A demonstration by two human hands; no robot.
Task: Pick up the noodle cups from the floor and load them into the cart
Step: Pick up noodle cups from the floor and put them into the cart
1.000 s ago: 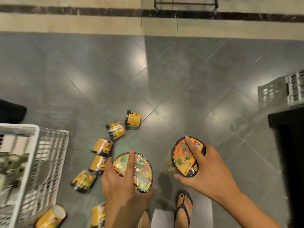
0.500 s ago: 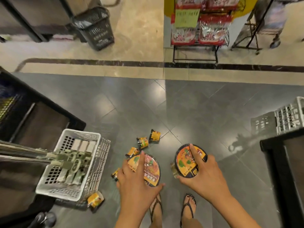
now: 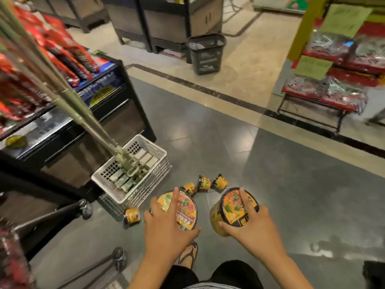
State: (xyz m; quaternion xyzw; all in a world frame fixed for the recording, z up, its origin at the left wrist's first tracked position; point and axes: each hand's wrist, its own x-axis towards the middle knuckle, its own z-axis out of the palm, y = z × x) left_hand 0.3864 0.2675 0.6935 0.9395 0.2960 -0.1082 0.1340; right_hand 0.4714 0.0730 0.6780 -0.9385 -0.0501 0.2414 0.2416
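Observation:
My left hand [image 3: 166, 228] grips a yellow noodle cup [image 3: 186, 209] from above, fingers spread over its orange printed lid. My right hand [image 3: 252, 224] grips a second yellow noodle cup [image 3: 231, 207] the same way, held a little higher and tilted. Both cups are up off the floor, above my sandalled foot. Several more yellow noodle cups lie tipped on the grey floor: three [image 3: 204, 182] just beyond my hands and one [image 3: 131, 215] beside the cart. The cart's white slatted basket [image 3: 155, 150] stands to the left, with a green folding handle rising from it.
A black display stand [image 3: 116, 113] with red packets flanks the cart on the left. Black cart wheels and tubes [image 3: 119, 256] are at the lower left. A black shopping basket [image 3: 206, 53] stands further off. A rack of red packets [image 3: 333, 88] is at the right.
The view has risen away from the floor and turned left, bringing shelves and the whole cart into sight. Both hands keep their cups, now higher above the floor cups.

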